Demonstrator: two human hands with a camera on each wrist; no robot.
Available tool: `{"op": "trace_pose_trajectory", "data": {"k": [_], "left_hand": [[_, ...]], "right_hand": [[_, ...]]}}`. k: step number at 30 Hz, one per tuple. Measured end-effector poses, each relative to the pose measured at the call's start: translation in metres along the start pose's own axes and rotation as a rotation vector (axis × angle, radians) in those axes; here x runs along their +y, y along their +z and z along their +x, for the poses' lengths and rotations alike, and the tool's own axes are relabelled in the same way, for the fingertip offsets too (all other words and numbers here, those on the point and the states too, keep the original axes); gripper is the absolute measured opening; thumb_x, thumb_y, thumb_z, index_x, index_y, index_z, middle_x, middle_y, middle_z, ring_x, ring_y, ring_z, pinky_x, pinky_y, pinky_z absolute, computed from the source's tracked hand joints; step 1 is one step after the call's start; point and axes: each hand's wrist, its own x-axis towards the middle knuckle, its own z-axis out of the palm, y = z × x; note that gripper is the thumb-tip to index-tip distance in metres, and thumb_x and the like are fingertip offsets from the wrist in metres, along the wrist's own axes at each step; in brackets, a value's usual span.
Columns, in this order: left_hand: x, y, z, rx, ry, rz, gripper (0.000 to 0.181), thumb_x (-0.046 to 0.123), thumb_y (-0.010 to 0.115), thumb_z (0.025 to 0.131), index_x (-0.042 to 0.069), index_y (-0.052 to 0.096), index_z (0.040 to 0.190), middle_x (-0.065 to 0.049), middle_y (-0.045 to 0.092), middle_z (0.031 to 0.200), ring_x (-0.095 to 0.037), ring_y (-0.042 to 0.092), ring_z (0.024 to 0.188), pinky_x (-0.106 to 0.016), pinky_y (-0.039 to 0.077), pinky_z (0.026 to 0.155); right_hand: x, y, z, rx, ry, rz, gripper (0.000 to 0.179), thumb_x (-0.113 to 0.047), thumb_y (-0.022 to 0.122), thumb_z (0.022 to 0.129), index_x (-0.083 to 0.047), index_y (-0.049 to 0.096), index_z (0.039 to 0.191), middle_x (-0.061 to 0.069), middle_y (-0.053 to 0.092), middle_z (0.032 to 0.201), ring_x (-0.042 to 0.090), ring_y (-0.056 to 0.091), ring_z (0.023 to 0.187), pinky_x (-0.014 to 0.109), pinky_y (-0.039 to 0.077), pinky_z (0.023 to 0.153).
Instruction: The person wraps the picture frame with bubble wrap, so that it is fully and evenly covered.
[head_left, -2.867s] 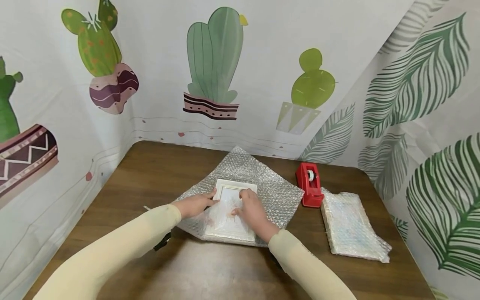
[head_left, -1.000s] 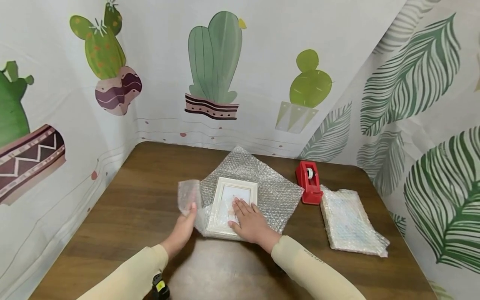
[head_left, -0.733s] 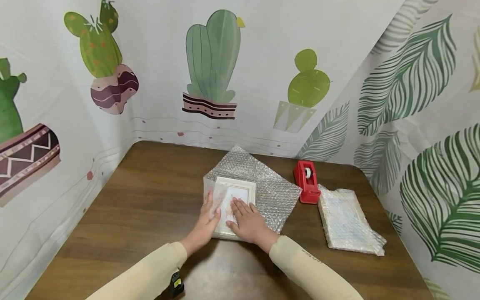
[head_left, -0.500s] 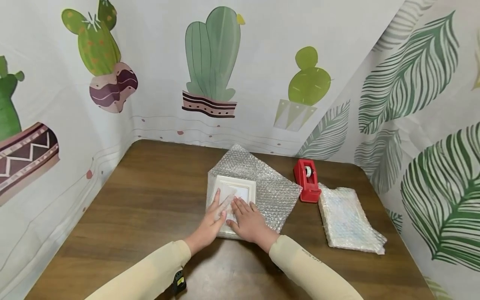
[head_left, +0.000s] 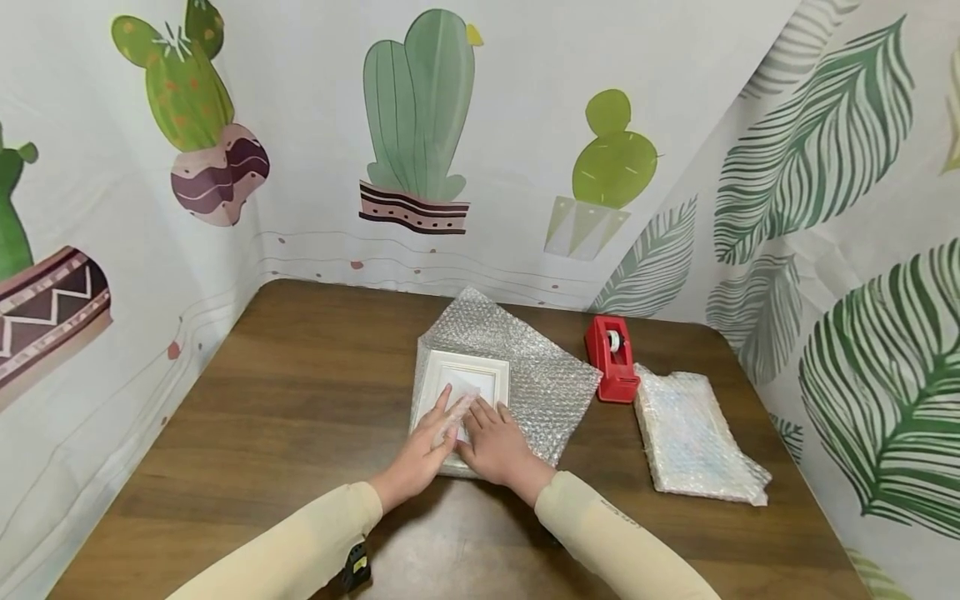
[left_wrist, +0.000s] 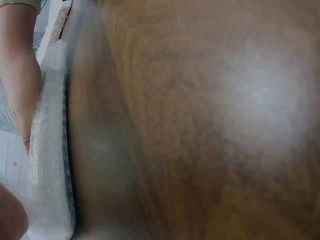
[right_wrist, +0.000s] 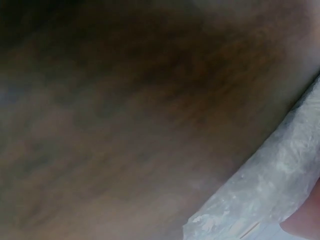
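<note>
A white picture frame (head_left: 491,366) lies on a sheet of bubble wrap (head_left: 543,358) spread cornerwise on the table. The wrap's left side is folded over the frame, and a loose flap (head_left: 467,398) of it stands up over the picture. My left hand (head_left: 422,450) pinches that flap between thumb and fingers. Flat on the frame's lower right part rests my right hand (head_left: 495,446), its fingertips right by the flap. The left wrist view has the wrapped near edge (left_wrist: 50,160) along its left side; the right wrist view has wrap (right_wrist: 265,192) beside a fingertip (right_wrist: 306,217).
To the right, a red tape dispenser (head_left: 613,367) stands close beside a flat bubble-wrapped package (head_left: 693,437). The brown wooden table (head_left: 300,375) meets a patterned cloth backdrop (head_left: 510,150) at the back.
My left hand has brought the flap from the left side across over the frame, then slightly further right. My right hand has flattened onto the frame and stayed there.
</note>
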Motion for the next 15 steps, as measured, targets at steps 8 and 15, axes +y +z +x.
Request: {"op": "trace_pose_trajectory", "data": {"k": [8, 15], "left_hand": [[-0.0007, -0.0006, -0.0022, 0.034, 0.003, -0.008, 0.050, 0.015, 0.041, 0.109, 0.011, 0.036, 0.159, -0.027, 0.015, 0.170, -0.055, 0.020, 0.154, -0.078, 0.017, 0.118], [0.0005, 0.0004, -0.0005, 0.024, -0.001, 0.003, 0.051, 0.012, 0.044, 0.108, 0.011, 0.037, 0.159, -0.028, 0.018, 0.169, -0.052, 0.018, 0.156, -0.077, 0.017, 0.120]], "right_hand": [[0.0007, 0.0024, 0.0019, -0.008, 0.003, 0.004, 0.061, -0.042, 0.040, 0.107, -0.006, 0.041, 0.156, 0.011, 0.035, 0.168, 0.027, 0.029, 0.158, 0.051, 0.025, 0.129], [0.0024, 0.0024, 0.0007, 0.014, -0.010, 0.004, 0.060, -0.041, 0.040, 0.107, -0.004, 0.044, 0.154, 0.013, 0.037, 0.166, 0.030, 0.031, 0.157, 0.053, 0.026, 0.128]]}}
